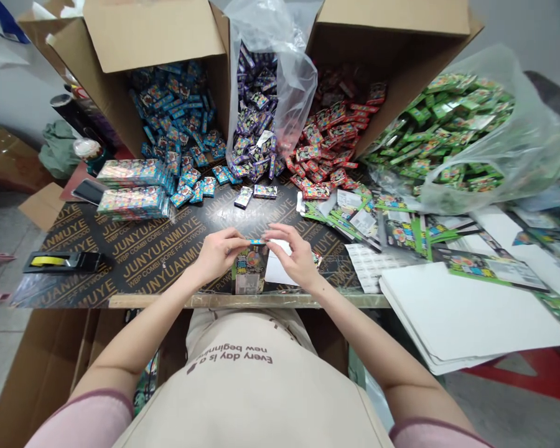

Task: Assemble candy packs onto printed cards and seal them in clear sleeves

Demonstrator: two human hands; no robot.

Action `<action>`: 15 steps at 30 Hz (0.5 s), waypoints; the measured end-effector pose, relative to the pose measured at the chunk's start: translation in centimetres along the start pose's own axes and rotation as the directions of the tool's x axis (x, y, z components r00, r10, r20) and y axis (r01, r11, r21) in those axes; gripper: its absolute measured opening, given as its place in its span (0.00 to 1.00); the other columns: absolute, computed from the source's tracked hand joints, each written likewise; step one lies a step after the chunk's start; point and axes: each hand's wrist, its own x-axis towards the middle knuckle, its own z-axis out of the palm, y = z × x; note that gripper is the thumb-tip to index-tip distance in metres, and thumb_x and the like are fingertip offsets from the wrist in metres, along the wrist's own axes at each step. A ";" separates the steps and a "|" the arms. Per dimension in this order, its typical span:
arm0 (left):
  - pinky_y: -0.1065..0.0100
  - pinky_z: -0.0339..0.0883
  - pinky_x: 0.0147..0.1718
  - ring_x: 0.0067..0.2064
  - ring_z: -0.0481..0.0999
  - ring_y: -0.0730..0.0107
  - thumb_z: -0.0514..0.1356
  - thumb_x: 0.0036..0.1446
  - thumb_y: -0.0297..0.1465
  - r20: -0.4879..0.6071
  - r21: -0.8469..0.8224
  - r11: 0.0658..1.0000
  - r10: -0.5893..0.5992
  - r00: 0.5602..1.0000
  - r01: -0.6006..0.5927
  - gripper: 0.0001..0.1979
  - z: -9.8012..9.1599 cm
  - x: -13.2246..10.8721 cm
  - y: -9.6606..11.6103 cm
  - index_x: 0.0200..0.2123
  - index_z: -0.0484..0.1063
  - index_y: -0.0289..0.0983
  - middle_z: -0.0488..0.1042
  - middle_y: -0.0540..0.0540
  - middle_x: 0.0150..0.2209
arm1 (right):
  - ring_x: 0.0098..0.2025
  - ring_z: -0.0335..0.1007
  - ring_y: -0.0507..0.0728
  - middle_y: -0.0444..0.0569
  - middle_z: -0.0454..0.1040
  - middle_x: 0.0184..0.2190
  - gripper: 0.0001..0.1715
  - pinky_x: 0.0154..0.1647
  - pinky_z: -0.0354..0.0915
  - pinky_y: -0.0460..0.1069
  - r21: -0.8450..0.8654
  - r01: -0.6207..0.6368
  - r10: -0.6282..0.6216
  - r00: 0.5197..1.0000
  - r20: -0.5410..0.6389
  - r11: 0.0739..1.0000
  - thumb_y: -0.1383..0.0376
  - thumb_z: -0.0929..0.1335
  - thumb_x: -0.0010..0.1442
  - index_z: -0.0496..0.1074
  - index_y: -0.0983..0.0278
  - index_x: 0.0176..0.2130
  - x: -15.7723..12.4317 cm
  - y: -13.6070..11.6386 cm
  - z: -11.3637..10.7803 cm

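Blue packet (254, 242) sits pinched between left hand (224, 250) and right hand (296, 255). Leftward of the hands, neat stacks (131, 202) look finished; beyond and to their right, many loose packets (324, 134) lie unstacked.

Left of the left hand (223, 252), the dark, gold-lettered plywood counter (161, 246) gives an open lane to the black tape dispenser with yellow tape (63, 262), bounded behind by film-wrapped stacks of small patterned packs (133, 203). Ahead of the hands, a short bare strip ends at two small purple boxes (265, 191). Overlapping green-and-black printed cards (401, 231) and a thick stack of white sheets (466, 311) obstruct the right hand's (295, 254) outer side.
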 end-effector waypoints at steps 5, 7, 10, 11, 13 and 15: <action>0.66 0.69 0.37 0.35 0.77 0.66 0.58 0.57 0.29 -0.061 -0.076 0.997 -0.037 0.997 0.033 0.09 0.4 -0.2 0.2 0.32 0.79 0.40 0.78 0.44 0.33 | 0.53 0.67 0.62 0.49 0.72 0.46 0.08 0.58 0.57 0.60 -0.035 -0.038 0.031 0.985 -0.167 0.999 0.58 0.72 0.53 0.75 0.59 0.30 2.1 -1.4 -0.6; 0.65 0.70 0.36 0.34 0.78 0.65 0.60 0.54 0.28 -0.130 -0.134 0.990 -0.064 0.989 0.046 0.06 0.6 -0.1 0.2 0.28 0.78 0.39 0.78 0.45 0.31 | 0.51 0.68 0.62 0.50 0.74 0.44 0.10 0.57 0.57 0.60 0.059 -0.102 0.104 0.994 -0.033 0.993 0.58 0.72 0.52 0.74 0.60 0.26 2.5 -1.7 0.0; 0.63 0.70 0.36 0.34 0.78 0.63 0.63 0.50 0.28 -0.194 -0.174 0.982 -0.113 0.975 0.079 0.04 0.8 -0.1 0.3 0.24 0.75 0.39 0.79 0.45 0.29 | 0.50 0.69 0.63 0.52 0.76 0.42 0.12 0.55 0.58 0.60 0.172 -0.240 0.215 0.965 0.152 0.955 0.57 0.73 0.51 0.74 0.62 0.24 2.6 -1.5 1.4; 0.63 0.70 0.36 0.34 0.79 0.63 0.63 0.49 0.28 -0.198 -0.177 0.980 -0.123 0.972 0.088 0.03 0.8 -0.1 0.3 0.24 0.75 0.39 0.79 0.45 0.29 | 0.50 0.70 0.63 0.52 0.76 0.41 0.13 0.54 0.58 0.59 0.190 -0.274 0.243 0.955 0.169 0.943 0.56 0.73 0.51 0.74 0.62 0.23 2.6 -1.3 1.8; 0.63 0.70 0.37 0.34 0.79 0.63 0.63 0.48 0.28 -0.202 -0.171 0.981 -0.128 0.971 0.094 0.03 0.8 -0.1 0.4 0.24 0.74 0.39 0.79 0.45 0.30 | 0.49 0.71 0.63 0.52 0.77 0.41 0.13 0.52 0.59 0.59 0.210 -0.311 0.281 0.946 0.161 0.927 0.56 0.73 0.49 0.75 0.63 0.24 2.6 -0.9 2.5; 0.63 0.70 0.36 0.34 0.78 0.63 0.63 0.47 0.27 -0.211 -0.149 0.985 -0.114 0.971 0.084 0.02 0.9 -0.2 0.5 0.24 0.74 0.39 0.79 0.45 0.30 | 0.47 0.72 0.62 0.52 0.77 0.40 0.13 0.51 0.61 0.58 0.228 -0.330 0.302 0.942 0.150 0.916 0.56 0.73 0.48 0.75 0.63 0.24 2.6 -0.5 2.9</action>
